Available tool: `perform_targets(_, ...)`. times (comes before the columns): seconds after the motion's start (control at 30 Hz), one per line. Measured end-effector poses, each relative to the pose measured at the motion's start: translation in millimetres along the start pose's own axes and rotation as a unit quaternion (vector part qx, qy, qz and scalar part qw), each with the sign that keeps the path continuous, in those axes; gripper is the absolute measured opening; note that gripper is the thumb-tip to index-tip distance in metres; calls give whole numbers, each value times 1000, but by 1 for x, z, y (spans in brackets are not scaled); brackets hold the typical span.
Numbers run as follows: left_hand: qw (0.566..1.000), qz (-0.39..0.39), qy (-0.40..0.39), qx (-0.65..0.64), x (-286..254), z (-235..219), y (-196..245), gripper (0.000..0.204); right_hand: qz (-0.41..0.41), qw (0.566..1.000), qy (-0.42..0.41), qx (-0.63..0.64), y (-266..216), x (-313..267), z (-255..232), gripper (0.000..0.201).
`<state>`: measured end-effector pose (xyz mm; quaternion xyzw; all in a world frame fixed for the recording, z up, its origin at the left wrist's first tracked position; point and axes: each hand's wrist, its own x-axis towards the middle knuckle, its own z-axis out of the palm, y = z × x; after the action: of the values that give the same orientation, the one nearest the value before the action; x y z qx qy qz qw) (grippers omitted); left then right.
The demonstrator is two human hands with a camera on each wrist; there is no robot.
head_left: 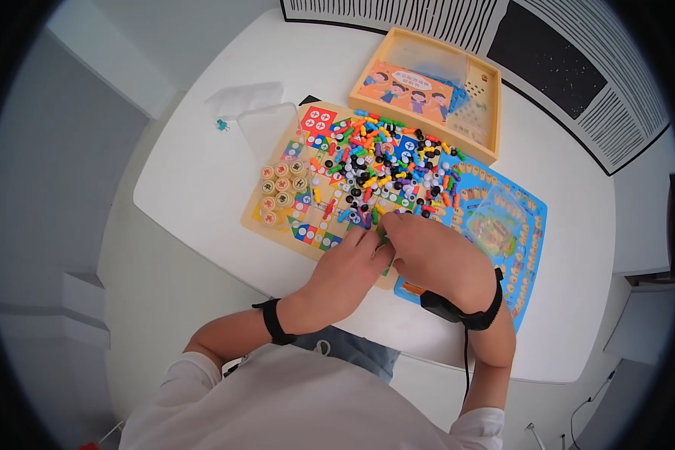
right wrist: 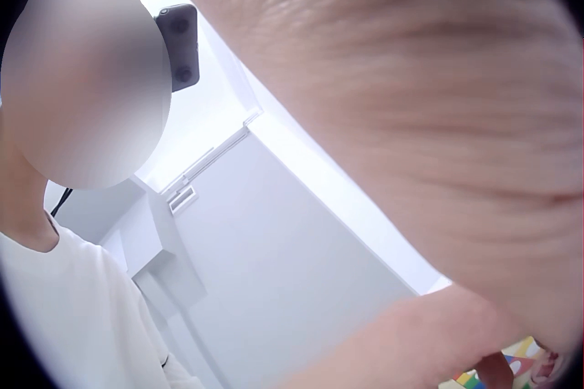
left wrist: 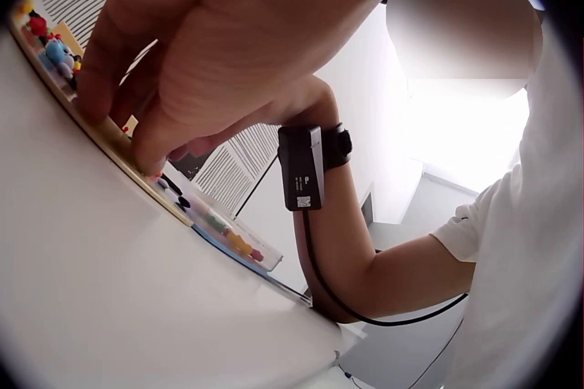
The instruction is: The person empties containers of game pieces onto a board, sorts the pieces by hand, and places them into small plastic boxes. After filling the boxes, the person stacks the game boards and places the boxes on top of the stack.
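Both hands meet at the near edge of a pile of small coloured game pieces (head_left: 386,161) on a printed wooden game board (head_left: 259,219). My left hand (head_left: 345,274) reaches down to the board from the left; in the left wrist view its bent fingers (left wrist: 96,88) stand apart, tips down at the board's edge. My right hand (head_left: 439,255) arches over the board beside it, its fingertips close to the left ones. I cannot tell whether the right fingers hold a piece. In the right wrist view the palm (right wrist: 429,124) fills the upper right and hides the fingertips.
Stacked round chess pieces (head_left: 281,187) stand at the board's left, beside a clear plastic box (head_left: 266,127). Behind lies a wooden tray (head_left: 490,120) with an orange booklet (head_left: 409,91). On the right, a blue board (head_left: 531,277) bears a clear container (head_left: 493,225). A cable (head_left: 466,367) hangs from the right wrist.
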<state>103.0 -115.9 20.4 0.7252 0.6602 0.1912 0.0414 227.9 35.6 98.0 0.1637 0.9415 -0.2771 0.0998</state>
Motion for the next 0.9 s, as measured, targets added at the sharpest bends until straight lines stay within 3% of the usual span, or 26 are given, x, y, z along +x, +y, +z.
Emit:
perform_targets(0.33,998,18,-40,54,4,-2,3,55,1,1000,23,-20,-2,-9,1,25)
perform_targets(0.43,999,11,-36,37,1,-5,3,52,-8,999,28,-24,0,-10,2,24)
perform_targets(0.5,998,-32,-49,8,-2,-7,5,38,-12,999,30,-25,1,-9,4,24)
perform_targets(0.7,999,-42,-30,-7,-7,-13,1,44,22,998,49,-38,10,11,-4,21)
perform_targets(0.9,998,-52,-31,-19,-13,-14,-3,44,26,990,139,-8,36,28,-6,22)
